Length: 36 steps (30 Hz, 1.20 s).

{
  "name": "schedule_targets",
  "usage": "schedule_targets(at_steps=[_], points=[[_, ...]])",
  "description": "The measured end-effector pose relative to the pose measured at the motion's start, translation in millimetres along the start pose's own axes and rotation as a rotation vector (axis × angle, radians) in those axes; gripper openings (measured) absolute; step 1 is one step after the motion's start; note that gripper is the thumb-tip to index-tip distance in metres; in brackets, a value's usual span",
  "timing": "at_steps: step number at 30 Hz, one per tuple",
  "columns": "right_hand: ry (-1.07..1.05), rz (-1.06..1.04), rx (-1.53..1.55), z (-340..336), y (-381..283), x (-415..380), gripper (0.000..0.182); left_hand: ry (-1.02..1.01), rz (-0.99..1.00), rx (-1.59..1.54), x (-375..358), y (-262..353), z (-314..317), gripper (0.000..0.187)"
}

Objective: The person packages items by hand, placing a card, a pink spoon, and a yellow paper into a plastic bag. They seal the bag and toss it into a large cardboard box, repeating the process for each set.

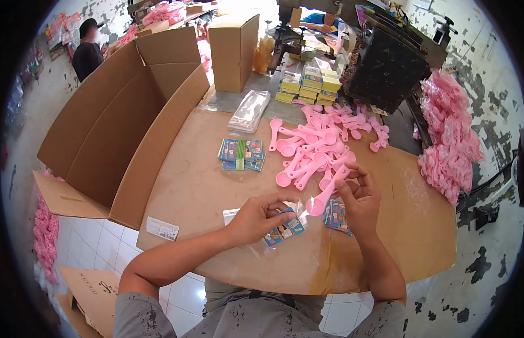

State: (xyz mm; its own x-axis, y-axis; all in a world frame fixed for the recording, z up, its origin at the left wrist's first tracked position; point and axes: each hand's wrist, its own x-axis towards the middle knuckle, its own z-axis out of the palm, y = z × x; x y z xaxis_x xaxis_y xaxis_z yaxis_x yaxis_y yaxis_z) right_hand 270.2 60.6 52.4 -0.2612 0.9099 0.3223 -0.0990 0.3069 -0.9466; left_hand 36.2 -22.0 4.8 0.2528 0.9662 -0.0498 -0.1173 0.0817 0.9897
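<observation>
My left hand is closed on a clear plastic bag with a blue printed card in it, near the table's front edge. Pinched by its handle in my right hand is a pink spoon, its bowl tilted down beside the bag's opening. Several blue cards lie under my right hand. A large pile of pink spoons spreads behind both hands. Left of the pile sits a banded stack of blue cards, with a stack of clear bags farther back.
A big open carton stands left of the cardboard-covered table. At the back are a closed box, card stacks and a dark machine. Pink bagged goods hang at right. One person is back left, another behind the machine.
</observation>
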Motion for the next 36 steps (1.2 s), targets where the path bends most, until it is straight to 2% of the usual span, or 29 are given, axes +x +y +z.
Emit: schedule_targets(at_steps=[11,13,15,17,20,23,26,29,32,35,36], points=[[-0.078,0.086,0.141,25.4,27.7,-33.2,0.035,0.005,-0.031,-0.01,4.1,-7.9,-2.4,0.03],[-0.371,-0.103,-0.188,12.7,25.0,-24.4,0.035,-0.016,-0.06,-0.048,1.2,3.9,-3.1,0.03],[-0.46,-0.076,-0.193,9.6,19.1,-19.7,0.031,-0.045,-0.082,-0.074,0.2,8.6,-4.6,0.031],[-0.338,0.168,0.125,12.3,10.1,-19.2,0.024,-0.083,-0.098,-0.086,-0.3,8.2,-7.0,0.031],[-0.373,-0.065,-0.043,13.2,5.0,-14.1,0.012,-0.113,-0.068,-0.078,-0.3,8.0,-6.6,0.034],[-0.612,-0.274,-0.298,13.0,-19.8,-10.6,0.006,-0.182,-0.068,-0.121,-4.2,17.4,-6.8,0.035],[-0.622,-0.282,0.076,7.4,-41.5,-3.5,0.001,-0.129,0.241,-0.273,-1.0,0.8,1.2,0.033],[-0.74,-0.456,-0.655,9.2,-88.7,0.8,0.008,-0.068,0.107,-0.111,-13.5,24.3,3.4,0.033],[-0.751,-0.275,-0.662,8.9,-74.5,5.5,0.011,-0.089,0.414,0.372,-7.8,8.5,2.1,0.033],[-0.579,-0.385,-0.82,-5.7,-46.8,3.2,0.014,-0.029,0.723,0.899,-8.4,11.9,8.9,0.035],[-0.583,-0.358,-0.803,-10.7,-39.9,4.3,0.013,-0.069,0.708,0.968,-10.5,10.0,10.1,0.035]])
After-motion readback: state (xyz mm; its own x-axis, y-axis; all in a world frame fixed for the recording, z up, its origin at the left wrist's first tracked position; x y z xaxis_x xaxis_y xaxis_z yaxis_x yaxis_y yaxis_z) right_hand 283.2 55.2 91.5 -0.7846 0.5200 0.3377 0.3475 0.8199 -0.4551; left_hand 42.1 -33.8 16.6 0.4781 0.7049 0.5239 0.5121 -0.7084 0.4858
